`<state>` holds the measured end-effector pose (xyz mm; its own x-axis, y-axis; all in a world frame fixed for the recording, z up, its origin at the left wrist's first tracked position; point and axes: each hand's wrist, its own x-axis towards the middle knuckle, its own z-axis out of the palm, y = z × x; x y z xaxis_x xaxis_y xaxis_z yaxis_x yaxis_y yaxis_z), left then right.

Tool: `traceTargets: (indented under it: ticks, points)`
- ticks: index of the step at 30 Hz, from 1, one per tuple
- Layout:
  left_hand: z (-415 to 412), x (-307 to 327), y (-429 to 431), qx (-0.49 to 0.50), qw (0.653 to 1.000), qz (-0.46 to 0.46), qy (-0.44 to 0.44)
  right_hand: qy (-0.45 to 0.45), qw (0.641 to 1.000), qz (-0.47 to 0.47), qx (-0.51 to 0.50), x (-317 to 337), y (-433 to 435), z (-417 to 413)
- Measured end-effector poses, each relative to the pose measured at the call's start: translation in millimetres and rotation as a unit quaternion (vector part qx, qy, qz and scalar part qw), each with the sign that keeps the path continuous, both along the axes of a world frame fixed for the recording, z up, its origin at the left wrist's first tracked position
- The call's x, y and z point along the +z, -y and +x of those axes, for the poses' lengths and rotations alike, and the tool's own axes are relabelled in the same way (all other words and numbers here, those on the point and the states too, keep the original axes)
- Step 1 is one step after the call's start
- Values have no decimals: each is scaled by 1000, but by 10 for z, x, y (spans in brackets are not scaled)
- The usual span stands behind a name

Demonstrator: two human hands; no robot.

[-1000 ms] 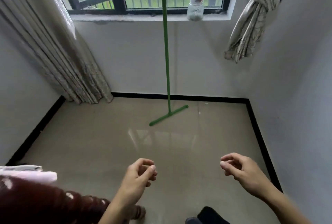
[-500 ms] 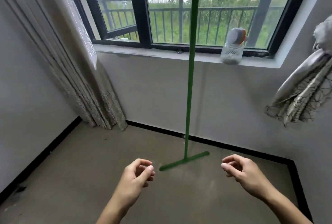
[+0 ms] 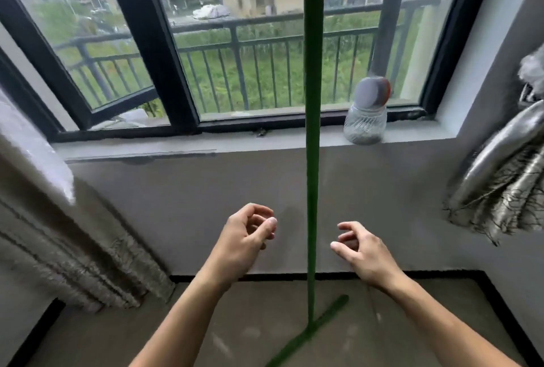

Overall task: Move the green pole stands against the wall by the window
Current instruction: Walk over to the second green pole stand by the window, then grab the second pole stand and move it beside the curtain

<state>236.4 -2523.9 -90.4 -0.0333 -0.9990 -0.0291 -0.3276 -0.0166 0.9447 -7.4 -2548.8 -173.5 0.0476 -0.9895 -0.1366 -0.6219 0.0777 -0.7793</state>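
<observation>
A green pole stand [image 3: 312, 143] rises upright in front of the window, its flat foot bar lying slanted on the floor near the wall. My left hand [image 3: 247, 237] hovers just left of the pole at mid height, fingers curled, holding nothing. On the other side my right hand [image 3: 362, 249] is about as far from the pole, fingers spread and curved, also empty. Neither hand touches the pole.
A glass jar [image 3: 365, 123] with a grey lid stands on the window sill [image 3: 206, 145] right of the pole. A curtain [image 3: 59, 234] hangs at the left corner, a tied curtain [image 3: 500, 184] at the right. Black skirting edges the grey floor [image 3: 250, 331].
The view has come closer to the window and tilted up. Both hands have risen and closed in on either side of the pole.
</observation>
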Motion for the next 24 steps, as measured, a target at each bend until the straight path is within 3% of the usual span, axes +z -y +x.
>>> traceTargets:
  ticks: [4, 11, 14, 24]
  points:
    - [69, 397, 914, -97, 993, -69, 20, 14, 997, 12, -74, -18, 480, 482]
    - [-456, 654, 1684, -298, 949, -85, -59, 44, 990, 50, -122, -85, 971, 809]
    - [-670, 598, 1797, -312, 938, -92, -119, 40, 990, 41, -131, -93, 1026, 695]
    - [-1908, 733, 2000, -444, 879, -141, -99, 24, 966, 4, -256, -59, 1003, -396]
